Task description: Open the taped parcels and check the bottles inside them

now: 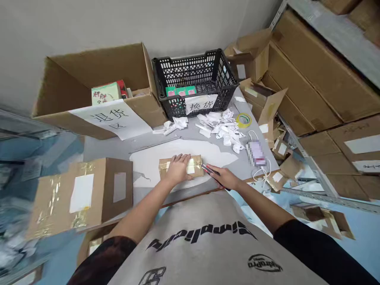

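A small, narrow cardboard box (196,161) with a white label and shiny tape lies on the worn white patch of the table. My left hand (177,169) grips it from above, fingers over the top and thumb along the near side. At the box's right end, my right hand (225,178) is closed around a dark box cutter (211,171), its tip close to the taped end. Whether the tip touches the cardboard, I cannot tell.
Behind stand an open carton (139,107) with booklets and a black plastic crate (192,73) holding green packs. Torn paper scraps (225,128), a yellow tape roll (244,120) and a phone-like device with a white cable (255,153) lie rightward. A taped carton (115,174) sits left.
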The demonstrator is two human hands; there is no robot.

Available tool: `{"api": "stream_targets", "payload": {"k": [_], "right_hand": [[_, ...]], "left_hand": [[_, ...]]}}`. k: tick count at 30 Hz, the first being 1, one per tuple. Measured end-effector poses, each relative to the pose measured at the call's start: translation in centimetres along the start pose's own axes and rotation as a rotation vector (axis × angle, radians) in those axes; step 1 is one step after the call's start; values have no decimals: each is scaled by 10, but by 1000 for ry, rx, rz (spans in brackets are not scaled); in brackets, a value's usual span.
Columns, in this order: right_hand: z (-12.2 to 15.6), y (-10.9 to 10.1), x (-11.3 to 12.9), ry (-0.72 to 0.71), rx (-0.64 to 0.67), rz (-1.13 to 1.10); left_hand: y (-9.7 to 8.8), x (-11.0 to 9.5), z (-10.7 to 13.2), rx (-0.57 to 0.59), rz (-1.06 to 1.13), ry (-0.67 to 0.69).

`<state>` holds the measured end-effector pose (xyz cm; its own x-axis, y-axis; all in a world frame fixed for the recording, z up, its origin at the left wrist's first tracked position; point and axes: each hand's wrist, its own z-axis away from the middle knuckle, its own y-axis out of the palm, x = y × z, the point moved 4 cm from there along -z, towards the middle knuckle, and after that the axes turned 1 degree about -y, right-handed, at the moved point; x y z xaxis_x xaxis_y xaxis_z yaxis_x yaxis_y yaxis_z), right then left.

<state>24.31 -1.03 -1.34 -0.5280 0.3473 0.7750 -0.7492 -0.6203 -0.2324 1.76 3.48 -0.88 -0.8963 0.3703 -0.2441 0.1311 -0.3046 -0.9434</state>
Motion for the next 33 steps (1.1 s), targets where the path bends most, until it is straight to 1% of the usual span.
{"api": "stream_targets", "payload": {"k": [3,5,7,8,10,12,13,14,15,17,18,19,21,23,26,29,31,33], "right_hand": [[4,5,0,-3,80,-13],[8,5,-3,-2,85,-36],[15,1,-10,-2,45,-69],[18,-3,-15,2,1,-82],[20,-13,-23,26,-126,-77],[14,-21,-25,42,-271,-20],[7,-23,-22,21,-340,23],[-4,-23,-16,-22,-399,67],[-16,-22,-6,-96,-450,108],[-43,-16,15,-285,-516,161],[-56,-12,24,-343,-516,181],[-69,-8,30,-375,-486,200],[-88,-3,36,-383,-400,183],[-98,-3,34,-364,-338,117],[-101,-9,30,-343,-300,36],[-102,-12,32,-342,-247,31],[-101,-14,38,-373,-241,88],[-94,-16,49,-430,-285,228]], "left_hand": [[1,1,-1,2,-6,-11],[2,1,-1,-12,-15,1],[4,2,1,-36,-27,30],[6,3,1,-49,-32,49],[11,6,3,-85,-41,99],[15,8,6,-142,-51,153],[17,9,7,-178,-55,176],[18,10,8,-214,-56,198],[20,10,9,-247,-55,220],[21,9,13,-306,-42,267],[21,8,16,-334,-32,286],[21,8,21,-365,-22,291],[22,8,33,-429,-11,254],[25,7,47,-459,-14,201],[35,4,65,-444,-32,179],[41,1,72,-451,-35,164],[42,0,71,-461,-30,154],[42,-1,68,-466,-24,152]]}}
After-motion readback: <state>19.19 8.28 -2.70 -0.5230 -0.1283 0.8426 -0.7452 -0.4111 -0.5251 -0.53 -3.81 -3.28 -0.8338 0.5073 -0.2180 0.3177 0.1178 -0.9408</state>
